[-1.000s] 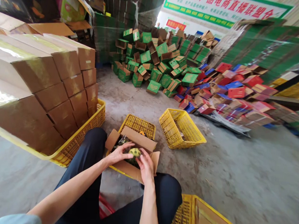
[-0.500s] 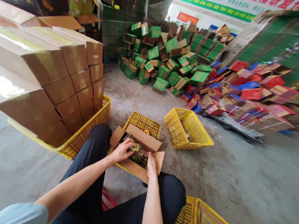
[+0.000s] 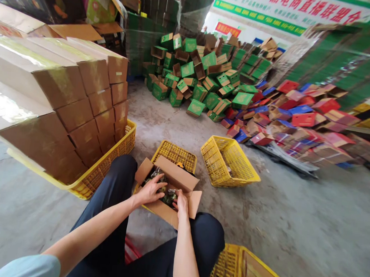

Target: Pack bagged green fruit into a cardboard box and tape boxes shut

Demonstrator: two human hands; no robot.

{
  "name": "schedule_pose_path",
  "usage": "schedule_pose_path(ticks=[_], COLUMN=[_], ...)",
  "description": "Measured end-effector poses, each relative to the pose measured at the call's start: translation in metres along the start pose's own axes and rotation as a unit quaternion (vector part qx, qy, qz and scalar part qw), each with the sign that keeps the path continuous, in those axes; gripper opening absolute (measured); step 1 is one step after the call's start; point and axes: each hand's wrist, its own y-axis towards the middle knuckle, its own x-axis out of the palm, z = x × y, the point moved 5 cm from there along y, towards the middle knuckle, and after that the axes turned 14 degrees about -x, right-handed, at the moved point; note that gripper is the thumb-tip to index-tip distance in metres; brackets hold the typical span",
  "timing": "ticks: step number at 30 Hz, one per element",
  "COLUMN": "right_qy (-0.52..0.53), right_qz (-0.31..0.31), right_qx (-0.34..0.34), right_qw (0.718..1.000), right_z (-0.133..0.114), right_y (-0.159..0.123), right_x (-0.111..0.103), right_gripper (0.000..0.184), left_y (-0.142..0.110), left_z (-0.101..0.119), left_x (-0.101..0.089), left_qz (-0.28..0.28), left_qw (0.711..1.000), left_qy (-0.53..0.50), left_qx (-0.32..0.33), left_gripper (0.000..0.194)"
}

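An open cardboard box (image 3: 182,174) with its flaps up rests on an upturned yellow crate between my knees. Dark green items in clear plastic wrap (image 3: 170,197) fill it; their exact kind is too small to tell. My left hand (image 3: 152,190) lies over the left part of the contents, fingers spread and touching the wrapped items. At the right end of the box, my right hand (image 3: 181,203) reaches in past the near flap. Its fingers are apart and touch the plastic wrap.
Taped cardboard boxes (image 3: 76,113) are stacked in a yellow crate (image 3: 85,182) at left. Another yellow crate (image 3: 233,166) stands tilted ahead on the right. A crate with a carton (image 3: 227,268) is by my right knee. Green boxes (image 3: 196,107) and red-blue boxes (image 3: 303,119) lie heaped behind.
My left hand has flattened and spread over the contents; the light green packet at its fingers no longer shows there. My right hand has moved from the box's right side inward onto the wrapped items.
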Motion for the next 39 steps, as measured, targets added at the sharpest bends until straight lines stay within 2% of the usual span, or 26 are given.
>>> schedule_pose_path(ticks=[4,7,10,12,14,16,19,23,27,32,36,39], right_qy=[0.012,0.125,0.249,0.288,0.302,0.296,0.248,0.185,0.155,0.181,0.197,0.207], right_qz=[0.057,0.071,0.016,-0.032,-0.066,-0.08,-0.058,-0.019,-0.009,0.047,0.05,0.045], right_qx=[-0.06,-0.142,-0.118,-0.088,-0.068,-0.057,-0.069,-0.116,-0.11,-0.108,-0.11,-0.117], right_qw=[0.996,0.979,0.961,0.953,0.949,0.95,0.965,0.976,0.982,0.976,0.973,0.97], right_z=[-0.027,-0.056,-0.073,-0.078,-0.08,-0.079,-0.076,-0.075,-0.068,-0.062,-0.063,-0.065], right_y=[-0.013,-0.029,-0.047,-0.056,-0.06,-0.061,-0.058,-0.053,-0.049,-0.046,-0.046,-0.046], right_x=[-0.012,-0.023,-0.021,-0.012,-0.003,0.005,0.009,0.008,0.006,-0.002,-0.002,-0.003], right_gripper=[0.057,0.056,0.058,0.059,0.061,0.061,0.057,0.059,0.046,0.039,0.037,0.037], left_y=[0.002,0.003,0.002,0.0,-0.002,-0.002,-0.001,-0.001,-0.003,0.0,0.003,0.003], left_z=[0.0,0.005,0.017,0.026,0.032,0.035,0.03,0.025,0.025,0.022,0.021,0.023], left_x=[-0.007,-0.011,-0.012,-0.011,-0.008,-0.006,-0.009,-0.012,-0.008,0.0,0.005,0.001], left_qz=[0.006,0.013,0.0,-0.035,-0.085,-0.125,-0.141,-0.161,-0.195,-0.201,-0.2,-0.196], left_qw=[0.997,0.992,0.979,0.956,0.92,0.89,0.869,0.871,0.873,0.85,0.846,0.844], left_qy=[-0.073,-0.123,-0.199,-0.287,-0.376,-0.429,-0.456,-0.437,-0.419,-0.458,-0.466,-0.472], left_qx=[-0.017,-0.036,-0.043,-0.05,-0.067,-0.093,-0.129,-0.153,-0.152,-0.165,-0.166,-0.161], left_gripper=[0.053,0.059,0.068,0.078,0.085,0.083,0.077,0.074,0.072,0.076,0.076,0.075])
